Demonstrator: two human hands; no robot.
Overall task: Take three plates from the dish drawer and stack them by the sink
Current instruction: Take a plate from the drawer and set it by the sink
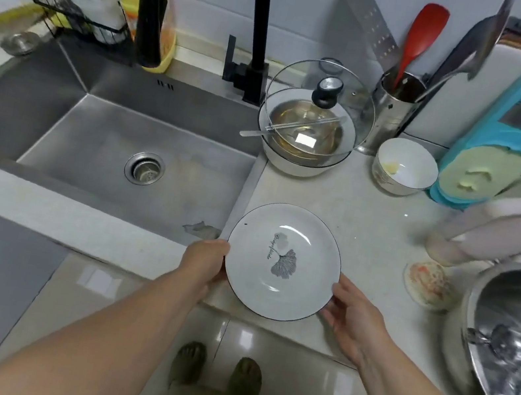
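Note:
A white plate [282, 260] with a thin dark rim and a grey leaf print is at the front of the pale counter, just right of the steel sink [115, 144]. My left hand [205, 264] grips its left edge and my right hand [352, 318] grips its right edge. I cannot tell whether the plate rests on the counter or hangs just above it. I see only this one plate. The dish drawer is out of sight.
Behind the plate stand a white bowl with a glass lid [312, 130], a small white bowl [405, 167] and a steel utensil holder [394, 109]. A large steel basin [511, 346] and a round coaster [428, 284] are at the right. The black tap [258, 23] rises behind the sink.

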